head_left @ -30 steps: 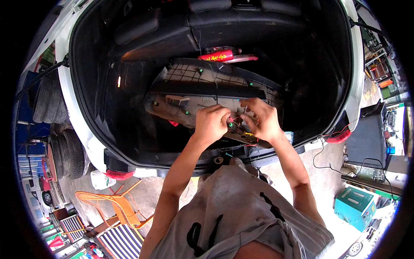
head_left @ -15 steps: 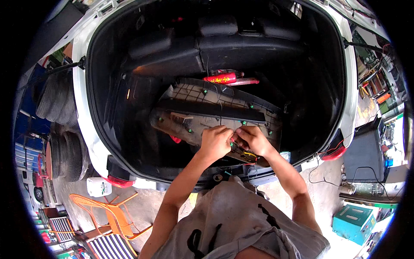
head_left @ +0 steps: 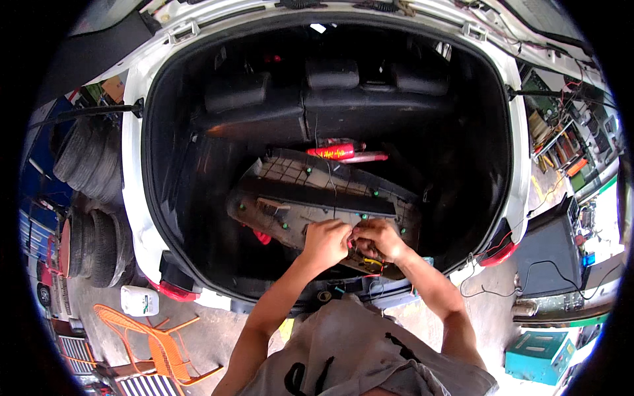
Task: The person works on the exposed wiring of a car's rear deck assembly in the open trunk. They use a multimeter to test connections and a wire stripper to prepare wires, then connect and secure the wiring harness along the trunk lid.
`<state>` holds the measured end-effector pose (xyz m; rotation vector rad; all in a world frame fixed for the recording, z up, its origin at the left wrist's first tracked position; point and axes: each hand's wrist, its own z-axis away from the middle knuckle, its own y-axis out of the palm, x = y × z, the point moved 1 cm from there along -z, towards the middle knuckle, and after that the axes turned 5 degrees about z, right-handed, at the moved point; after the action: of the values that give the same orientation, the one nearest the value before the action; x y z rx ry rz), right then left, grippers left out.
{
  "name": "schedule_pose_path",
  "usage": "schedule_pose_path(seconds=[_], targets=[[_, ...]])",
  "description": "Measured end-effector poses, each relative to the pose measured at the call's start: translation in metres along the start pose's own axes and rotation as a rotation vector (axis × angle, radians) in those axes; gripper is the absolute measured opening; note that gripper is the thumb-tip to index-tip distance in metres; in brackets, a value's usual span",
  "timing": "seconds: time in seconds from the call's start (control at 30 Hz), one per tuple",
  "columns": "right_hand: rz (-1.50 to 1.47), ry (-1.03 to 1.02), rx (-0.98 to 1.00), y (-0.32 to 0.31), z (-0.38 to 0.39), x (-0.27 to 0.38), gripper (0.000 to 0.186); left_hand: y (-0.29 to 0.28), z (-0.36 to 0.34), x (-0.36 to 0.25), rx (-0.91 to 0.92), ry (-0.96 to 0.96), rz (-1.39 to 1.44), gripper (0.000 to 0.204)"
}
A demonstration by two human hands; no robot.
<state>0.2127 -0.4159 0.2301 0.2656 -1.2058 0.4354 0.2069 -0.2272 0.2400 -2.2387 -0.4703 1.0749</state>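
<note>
Ideally, the left hand (head_left: 327, 243), pinched on a small red piece (head_left: 350, 243) over the grey panel (head_left: 310, 214) in the boot (head_left: 462, 191), should brace steadily while the right hand (head_left: 383, 239), its grasp unclear, works gently alongside.

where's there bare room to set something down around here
Bare floor shows between the orange chair and the left forearm, and between the right forearm and the teal box. It is crowded over the panel, where the left hand and right hand meet near yellow wire. The trunk's right side is too dark to judge.
</note>
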Motion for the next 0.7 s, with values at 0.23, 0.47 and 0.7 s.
schedule_pose_path(seconds=[0.23, 0.47, 0.7], targets=[[1.337, -1.047, -0.475, 0.002, 0.032, 0.035, 0.048, -0.004, 0.004, -0.004, -0.024, -0.075, 0.058, 0.003], [0.786, -0.505, -0.368, 0.011, 0.022, 0.009, 0.019, -0.002, 0.002, -0.014, -0.018, -0.043, 0.066, 0.003], [0.971, -0.924, -0.526, 0.002, 0.037, 0.023, 0.035, -0.002, 0.003, -0.017, -0.044, -0.074, 0.103, 0.003]])
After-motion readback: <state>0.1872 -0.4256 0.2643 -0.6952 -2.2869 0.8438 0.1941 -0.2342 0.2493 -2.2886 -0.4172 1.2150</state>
